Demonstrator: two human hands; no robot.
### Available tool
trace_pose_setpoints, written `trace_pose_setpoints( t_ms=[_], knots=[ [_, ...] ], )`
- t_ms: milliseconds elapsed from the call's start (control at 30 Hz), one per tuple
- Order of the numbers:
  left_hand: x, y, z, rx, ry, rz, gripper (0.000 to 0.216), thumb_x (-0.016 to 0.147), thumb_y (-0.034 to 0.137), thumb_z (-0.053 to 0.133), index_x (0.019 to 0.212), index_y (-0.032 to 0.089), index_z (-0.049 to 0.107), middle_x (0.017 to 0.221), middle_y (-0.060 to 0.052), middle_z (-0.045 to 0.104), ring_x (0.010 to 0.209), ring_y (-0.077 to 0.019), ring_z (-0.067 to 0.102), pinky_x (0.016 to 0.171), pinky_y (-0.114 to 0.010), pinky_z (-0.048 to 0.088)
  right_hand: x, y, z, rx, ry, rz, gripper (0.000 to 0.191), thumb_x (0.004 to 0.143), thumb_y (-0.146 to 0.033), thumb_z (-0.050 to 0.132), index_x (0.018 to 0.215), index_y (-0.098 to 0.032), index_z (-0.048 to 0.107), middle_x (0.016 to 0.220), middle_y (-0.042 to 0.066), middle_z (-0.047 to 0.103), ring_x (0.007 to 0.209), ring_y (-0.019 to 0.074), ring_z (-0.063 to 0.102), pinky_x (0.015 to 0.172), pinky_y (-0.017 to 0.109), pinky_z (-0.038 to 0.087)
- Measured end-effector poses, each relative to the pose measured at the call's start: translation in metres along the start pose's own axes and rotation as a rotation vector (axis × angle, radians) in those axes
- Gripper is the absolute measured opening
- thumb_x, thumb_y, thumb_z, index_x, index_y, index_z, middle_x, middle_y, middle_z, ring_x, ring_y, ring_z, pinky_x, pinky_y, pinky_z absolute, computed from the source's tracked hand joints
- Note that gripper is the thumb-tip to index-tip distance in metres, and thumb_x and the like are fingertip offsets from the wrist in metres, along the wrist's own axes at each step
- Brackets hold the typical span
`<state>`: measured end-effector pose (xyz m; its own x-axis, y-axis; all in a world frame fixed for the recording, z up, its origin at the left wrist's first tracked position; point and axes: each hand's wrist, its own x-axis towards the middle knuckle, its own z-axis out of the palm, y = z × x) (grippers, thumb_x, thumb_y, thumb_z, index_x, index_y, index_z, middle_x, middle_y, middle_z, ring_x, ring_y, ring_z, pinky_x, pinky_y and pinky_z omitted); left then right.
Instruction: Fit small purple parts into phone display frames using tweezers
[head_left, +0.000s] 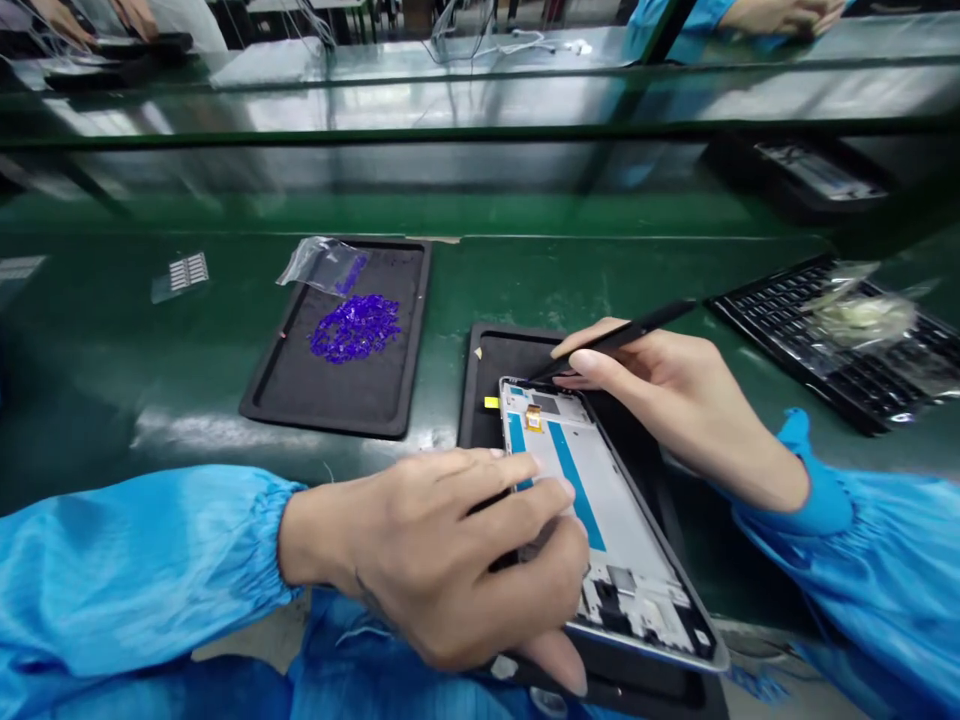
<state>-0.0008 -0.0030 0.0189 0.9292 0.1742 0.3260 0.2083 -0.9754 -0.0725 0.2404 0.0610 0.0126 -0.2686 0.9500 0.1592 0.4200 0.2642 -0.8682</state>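
The left hand (450, 560) curls over a thin, silver-grey, rectangular device panel (626, 520); its fingers' grip is unclear. Bearing blue lengthwise strips (574, 482), the panel lies over a black rectangular tray (478, 400). The right hand (675, 400) pinches a slim, black, rod-shaped tool (646, 325) at the panel's far edge.

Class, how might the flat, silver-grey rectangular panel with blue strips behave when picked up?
The silver-grey panel would probably feel stiff, as its outline looks straight. It may be light for its breadth, since it looks thin. The small orange-brown tab on it could be fragile, as it looks flimsy.
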Motion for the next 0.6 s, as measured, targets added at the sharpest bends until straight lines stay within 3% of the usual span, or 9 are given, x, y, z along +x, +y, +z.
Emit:
trace_pose_setpoints(
  t_ms=[133, 200, 333, 600],
  knots=[
    [0.003, 0.003, 0.011, 0.05, 0.34, -0.002, 0.056, 0.097, 0.061, 0.049, 0.106, 0.012, 0.074, 0.107, -0.015, 0.076, 0.1, -0.0265, 0.073, 0.09, -0.034, 0.062, -0.001, -0.002, -0.002, -0.158, -0.026, -0.102, 0.025, 0.093, -0.043, 0.063, 0.093, -0.02, 0.072, 0.096, 0.005, 0.075, 0.088, 0.0228, 0.071, 0.081, 0.035, 0.056],
    [0.005, 0.003, 0.015, 0.012, 0.446, -0.003, 0.054, 0.099, 0.056, 0.049, 0.098, 0.008, 0.073, 0.097, -0.015, 0.077, 0.09, -0.0257, 0.075, 0.082, -0.034, 0.064, 0.0, -0.003, -0.003, -0.224, -0.045, -0.163, 0.022, 0.094, -0.039, 0.061, 0.093, -0.02, 0.072, 0.098, 0.005, 0.075, 0.091, 0.0227, 0.07, 0.083, 0.034, 0.055],
    [0.009, 0.003, 0.015, -0.037, 0.41, -0.037, 0.05, 0.102, 0.051, 0.046, 0.1, 0.008, 0.072, 0.097, -0.012, 0.078, 0.09, -0.0245, 0.075, 0.079, -0.033, 0.065, -0.001, -0.003, -0.003, -0.29, -0.075, -0.246, 0.018, 0.096, -0.034, 0.059, 0.095, -0.021, 0.072, 0.098, 0.005, 0.075, 0.09, 0.0213, 0.07, 0.084, 0.034, 0.054],
    [0.008, 0.006, 0.016, -0.036, 0.438, -0.059, 0.051, 0.103, 0.051, 0.044, 0.098, 0.009, 0.072, 0.096, -0.011, 0.078, 0.09, -0.0232, 0.075, 0.081, -0.032, 0.064, -0.003, -0.004, 0.0, -0.327, -0.1, -0.265, 0.018, 0.097, -0.031, 0.057, 0.098, -0.02, 0.072, 0.1, 0.005, 0.075, 0.09, 0.0207, 0.07, 0.086, 0.035, 0.055]
  ],
)
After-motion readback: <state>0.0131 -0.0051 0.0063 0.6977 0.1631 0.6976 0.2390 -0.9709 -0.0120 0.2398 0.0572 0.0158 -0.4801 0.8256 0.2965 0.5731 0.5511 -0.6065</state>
